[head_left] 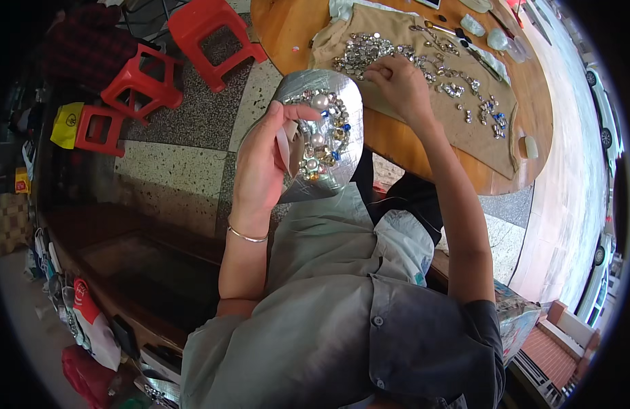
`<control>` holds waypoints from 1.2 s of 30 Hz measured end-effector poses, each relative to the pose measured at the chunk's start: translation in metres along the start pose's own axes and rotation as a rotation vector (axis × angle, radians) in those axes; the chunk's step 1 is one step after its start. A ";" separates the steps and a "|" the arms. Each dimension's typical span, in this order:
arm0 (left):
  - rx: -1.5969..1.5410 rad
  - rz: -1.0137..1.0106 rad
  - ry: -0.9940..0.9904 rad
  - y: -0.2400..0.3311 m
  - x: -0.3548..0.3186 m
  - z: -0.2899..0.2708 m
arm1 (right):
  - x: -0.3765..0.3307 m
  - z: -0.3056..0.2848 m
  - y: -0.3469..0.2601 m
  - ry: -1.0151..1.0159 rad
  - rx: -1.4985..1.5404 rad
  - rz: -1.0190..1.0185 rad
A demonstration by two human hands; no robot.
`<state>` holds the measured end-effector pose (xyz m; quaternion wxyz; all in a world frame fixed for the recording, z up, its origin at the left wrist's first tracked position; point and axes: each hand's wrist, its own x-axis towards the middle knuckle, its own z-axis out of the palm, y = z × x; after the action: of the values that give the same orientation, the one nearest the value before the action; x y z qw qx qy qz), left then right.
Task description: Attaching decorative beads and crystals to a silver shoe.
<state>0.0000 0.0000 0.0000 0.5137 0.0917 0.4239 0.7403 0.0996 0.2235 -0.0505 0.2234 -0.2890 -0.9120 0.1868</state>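
Note:
My left hand [260,153] is closed around a shiny silver rounded panel [349,92], held tilted in front of my lap beside the table edge. Pearls, clear rhinestones and blue stones form a curved cluster [337,129] on its face. A pale strip shows by my fingers, partly covered by them. My right hand [397,78] is over the tan cloth [390,24], at the edge of a heap of silvery rhinestones [363,51]. Its thumb and fingertips are pinched together; whatever they hold is too small to make out.
Loose gem trims [492,116], some blue, lie on the cloth's right side. A brush with a dark handle [446,28] and clear plastic lumps [497,39] sit toward the far side of the wooden table [288,34]. Red stools [216,41] stand at the left.

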 end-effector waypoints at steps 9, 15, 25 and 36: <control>0.200 0.193 -0.045 -0.018 0.005 -0.009 | -0.048 -0.049 -0.098 -0.263 1.077 0.289; 0.432 0.352 -0.108 0.038 0.044 -0.030 | -0.007 0.004 -0.119 -0.097 1.096 0.141; 0.155 0.186 -0.018 -0.022 0.038 0.036 | -0.064 -0.046 -0.053 0.200 0.979 0.090; -0.007 0.074 -0.082 -0.020 -0.004 0.038 | -0.094 -0.072 -0.093 0.242 0.435 -0.097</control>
<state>0.0372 0.0192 0.0105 0.5033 0.1356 0.3962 0.7559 0.1648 0.1104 0.0246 0.3966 -0.2102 -0.8297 0.3319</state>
